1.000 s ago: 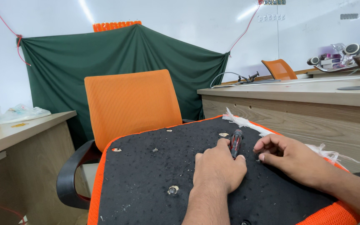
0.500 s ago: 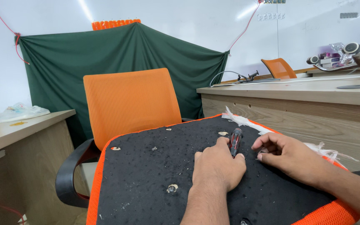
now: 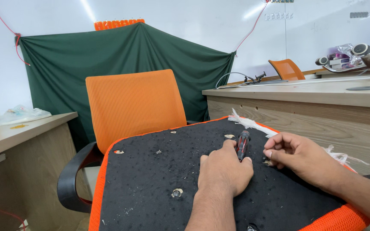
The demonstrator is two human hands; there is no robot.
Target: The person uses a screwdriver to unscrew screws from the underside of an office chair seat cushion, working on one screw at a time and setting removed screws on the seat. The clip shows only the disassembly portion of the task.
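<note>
Meanwhile, left hand grips a screwdriver on the black seat underside; right hand curls loosely, empty.

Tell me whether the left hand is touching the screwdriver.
Touching. The head view shows the left hand with its fingers closed around the black-and-red screwdriver, whose handle sticks up between them, with no gap.

Screwdriver on upturned seat base

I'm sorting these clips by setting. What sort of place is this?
Probably an office or workshop room: wooden desks, an orange office chair, a whiteboard wall, and an upturned chair seat being worked on.
</note>
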